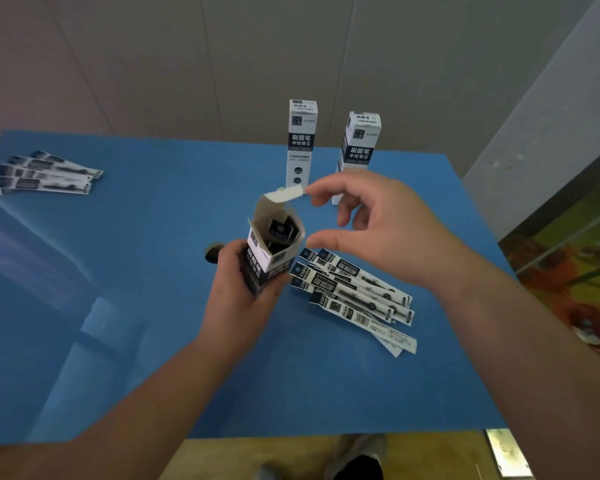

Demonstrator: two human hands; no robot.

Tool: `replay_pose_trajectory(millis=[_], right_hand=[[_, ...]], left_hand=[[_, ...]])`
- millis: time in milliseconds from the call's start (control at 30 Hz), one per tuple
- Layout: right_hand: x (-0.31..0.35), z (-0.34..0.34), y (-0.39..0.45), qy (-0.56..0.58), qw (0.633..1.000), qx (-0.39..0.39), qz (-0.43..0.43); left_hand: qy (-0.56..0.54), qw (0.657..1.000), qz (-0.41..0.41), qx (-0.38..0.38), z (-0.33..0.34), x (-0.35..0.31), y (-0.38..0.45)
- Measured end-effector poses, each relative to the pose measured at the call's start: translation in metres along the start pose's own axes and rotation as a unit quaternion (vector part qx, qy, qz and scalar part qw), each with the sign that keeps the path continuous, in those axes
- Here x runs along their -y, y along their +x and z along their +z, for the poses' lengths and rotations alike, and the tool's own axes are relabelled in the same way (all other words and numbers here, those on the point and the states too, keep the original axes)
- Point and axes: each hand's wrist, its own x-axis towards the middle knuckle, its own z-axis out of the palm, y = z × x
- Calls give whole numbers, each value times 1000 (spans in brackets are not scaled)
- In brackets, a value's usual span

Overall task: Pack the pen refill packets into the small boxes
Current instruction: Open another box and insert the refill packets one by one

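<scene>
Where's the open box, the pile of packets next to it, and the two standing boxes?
open box (274, 258), head view, front wall
pile of packets (354, 289), head view, middle packet
standing boxes (300, 143), head view, left one's label

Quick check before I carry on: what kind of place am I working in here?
Likely a plain packing station indoors, not a shop floor: a blue table against bare panelled walls, with only refill packets and upright small boxes on it. The left hand holds an open box.
</scene>
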Motion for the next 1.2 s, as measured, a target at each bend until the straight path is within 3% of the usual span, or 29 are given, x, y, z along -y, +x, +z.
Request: replay_pose_trajectory(millis=[133, 233, 333, 700, 1200], right_hand=[[-39, 10, -13, -61, 996, -15, 67], [-75, 22, -25, -231, 946, 115, 198], [-96, 37, -39, -302, 902, 192, 240], [-99, 48, -43, -341, 906, 139, 207], [-85, 18, -32, -258, 934, 58, 239]], left_hand=[[5, 1000, -9, 6, 1, 1, -1], [4, 1000, -16, 8, 0, 0, -2], [4, 1000, -18, 7, 0, -4, -2], [3, 1000, -16, 8, 0, -5, -5], [10, 1000, -19, 2, 1, -2, -5]])
